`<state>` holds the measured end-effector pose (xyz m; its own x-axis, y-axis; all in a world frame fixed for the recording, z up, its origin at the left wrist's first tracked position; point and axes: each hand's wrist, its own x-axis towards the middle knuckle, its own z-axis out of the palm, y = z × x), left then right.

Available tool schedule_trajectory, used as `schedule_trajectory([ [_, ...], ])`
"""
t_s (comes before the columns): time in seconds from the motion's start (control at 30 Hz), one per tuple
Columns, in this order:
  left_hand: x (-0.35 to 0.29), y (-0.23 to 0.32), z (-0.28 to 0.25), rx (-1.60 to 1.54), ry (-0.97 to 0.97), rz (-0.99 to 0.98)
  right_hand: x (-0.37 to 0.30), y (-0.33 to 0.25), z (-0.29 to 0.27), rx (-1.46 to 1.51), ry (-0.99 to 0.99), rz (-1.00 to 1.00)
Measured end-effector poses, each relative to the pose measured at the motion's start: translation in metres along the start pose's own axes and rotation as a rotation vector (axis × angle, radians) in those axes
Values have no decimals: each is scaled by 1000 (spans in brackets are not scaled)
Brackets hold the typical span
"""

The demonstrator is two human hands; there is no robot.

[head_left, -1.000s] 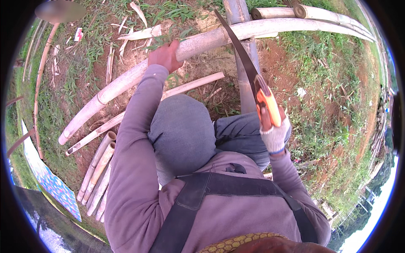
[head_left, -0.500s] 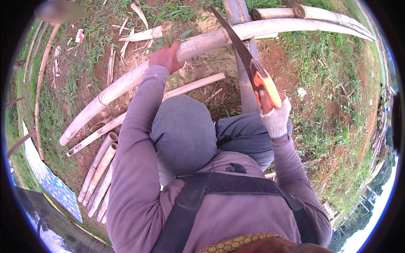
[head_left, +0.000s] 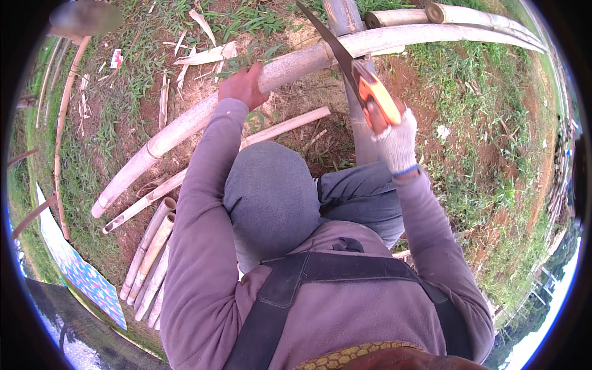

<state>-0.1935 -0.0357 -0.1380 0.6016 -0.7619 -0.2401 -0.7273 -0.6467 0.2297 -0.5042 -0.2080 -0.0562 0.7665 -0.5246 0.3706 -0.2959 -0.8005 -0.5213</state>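
A long, pale bamboo pole (head_left: pixel 296 66) slants across the scene from lower left to upper right, resting on another bamboo piece (head_left: pixel 345 18) that lies beneath it. My bare left hand (head_left: pixel 245 88) is wrapped over the pole, left of that crossing. In my right hand (head_left: pixel 394 132), which wears a white knitted glove, is the orange handle of a hand saw (head_left: pixel 381 98). The dark blade crosses the pole close to the support, its tip pointing up and left. Whether the teeth have cut into the bamboo is hidden.
Several cut bamboo lengths (head_left: pixel 148 253) lie bundled at the lower left. A split bamboo strip (head_left: pixel 283 126) lies below the pole. Two thick poles (head_left: pixel 398 18) rest at the upper right. Bamboo sheath scraps (head_left: pixel 206 54) litter the grass, and a patterned sheet (head_left: pixel 86 277) is at far left.
My right hand has pushed the saw up and to the left, so more of the blade extends beyond the pole. My left hand keeps its hold in the same place.
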Motion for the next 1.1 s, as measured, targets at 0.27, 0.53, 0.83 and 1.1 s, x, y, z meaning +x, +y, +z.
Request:
schedule_trajectory([
  [0.27, 1, -2, 8, 7, -15, -11, -64, 4, -45, -259, -117, -206],
  [0.53, 2, -2, 4, 8, -6, 14, 13, -5, 11, 174, 49, 252],
  [0.83, 2, 5, 7, 29, -48, -12, -45, 9, -16, 118, -22, 195],
  [1.1, 2, -3, -2, -4, 14, 4, -10, -9, 4, 187, 43, 246],
])
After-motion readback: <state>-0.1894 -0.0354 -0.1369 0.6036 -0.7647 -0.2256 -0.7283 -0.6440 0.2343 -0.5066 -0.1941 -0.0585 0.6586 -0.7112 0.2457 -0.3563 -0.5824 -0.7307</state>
